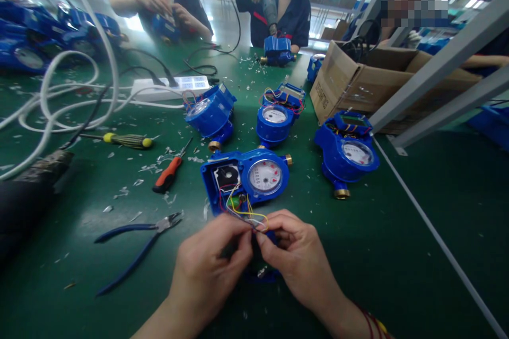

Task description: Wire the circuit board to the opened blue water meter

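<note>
A blue water meter point(265, 176) lies in front of me, its side housing open and a round white dial facing up. Thin yellow, white, red and dark wires point(247, 212) run out of that housing toward me. My left hand point(212, 259) pinches the wires from the left, thumb against forefinger. From the right, my right hand point(298, 254) pinches them too, its fingertips almost touching the left ones. Beneath both hands is a blue part point(270, 275), mostly hidden. Pliers with blue handles point(149, 246) lie open to the left of my left hand.
An orange screwdriver point(169, 174), a yellow-black screwdriver point(129, 140) and a power strip point(170, 87) with white cable lie left. More meters point(274, 116) stand behind and right point(350, 153). A cardboard box point(345, 85) and grey metal frame point(421, 58) bound the right. Co-workers sit opposite, one using a power driver point(269, 8).
</note>
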{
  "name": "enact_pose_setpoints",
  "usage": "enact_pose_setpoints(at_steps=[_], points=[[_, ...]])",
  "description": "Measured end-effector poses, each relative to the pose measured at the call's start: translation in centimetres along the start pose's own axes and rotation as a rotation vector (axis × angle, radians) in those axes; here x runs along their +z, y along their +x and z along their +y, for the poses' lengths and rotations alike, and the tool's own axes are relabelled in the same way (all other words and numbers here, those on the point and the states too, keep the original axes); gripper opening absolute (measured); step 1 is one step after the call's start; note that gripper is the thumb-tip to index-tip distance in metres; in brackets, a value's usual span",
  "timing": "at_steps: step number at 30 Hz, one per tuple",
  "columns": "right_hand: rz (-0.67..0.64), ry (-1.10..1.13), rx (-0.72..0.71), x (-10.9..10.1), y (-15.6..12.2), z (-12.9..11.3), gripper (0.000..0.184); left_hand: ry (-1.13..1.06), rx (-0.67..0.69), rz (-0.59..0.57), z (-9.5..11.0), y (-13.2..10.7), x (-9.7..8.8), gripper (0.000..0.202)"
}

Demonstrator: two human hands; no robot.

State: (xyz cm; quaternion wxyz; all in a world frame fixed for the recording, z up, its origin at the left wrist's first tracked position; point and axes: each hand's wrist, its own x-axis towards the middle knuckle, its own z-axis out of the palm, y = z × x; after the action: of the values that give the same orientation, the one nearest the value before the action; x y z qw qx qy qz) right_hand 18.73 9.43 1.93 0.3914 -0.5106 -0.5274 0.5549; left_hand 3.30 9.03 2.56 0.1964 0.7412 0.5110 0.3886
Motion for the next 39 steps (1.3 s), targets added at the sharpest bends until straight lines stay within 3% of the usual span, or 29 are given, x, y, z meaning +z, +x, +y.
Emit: enact_pose_setpoints(at_steps=[6, 13, 15, 17, 20, 26, 29, 33, 37, 39], points=[[-0.010, 0.064, 0.064, 0.0, 0.2, 0.1, 0.006, -0.120, -0.149, -0.088, -0.5, 0.1, -0.3, 0.009], [-0.028, 0.089, 0.110, -0.1, 0.1, 0.1, 0.011, -0.045, 0.011, -0.107, -0.6, -0.1, -0.3, 0.010], [-0.029, 0.114, 0.139, -0.2, 0.1, 0.1, 0.013, 0.072, 0.092, -0.109, -1.1, -0.2, -0.4, 0.014], [-0.035, 0.144, 0.172, -0.3, 0.2, 0.1, 0.015, 0.320, 0.143, -0.083, -1.8, -0.2, -0.7, 0.015], [-0.071, 0.162, 0.192, -0.4, 0.4, 0.1, 0.015, 0.594, 0.136, -0.051, -2.6, -0.1, -1.3, 0.007], [-0.114, 0.249, 0.201, -0.9, 0.8, 0.2, 0.014, 0.130, 0.047, -0.158, -2.2, 0.8, -2.9, 0.012], [-0.148, 0.280, 0.224, -0.9, 0.9, 0.2, 0.017, -0.065, -0.058, -0.207, -2.2, 1.1, -3.3, 0.013], [-0.182, 0.287, 0.231, -0.8, 1.0, 0.4, 0.021, -0.276, -0.258, -0.170, -2.5, 1.2, -2.9, 0.014], [-0.183, 0.230, 0.209, -0.9, 1.0, 0.2, 0.020, -0.189, -0.300, -0.181, -2.4, 0.2, -2.9, 0.015], [-0.181, 0.147, 0.184, -1.1, 0.8, 0.0, 0.031, -0.040, -0.258, -0.094, -2.5, -1.0, -3.9, 0.021]])
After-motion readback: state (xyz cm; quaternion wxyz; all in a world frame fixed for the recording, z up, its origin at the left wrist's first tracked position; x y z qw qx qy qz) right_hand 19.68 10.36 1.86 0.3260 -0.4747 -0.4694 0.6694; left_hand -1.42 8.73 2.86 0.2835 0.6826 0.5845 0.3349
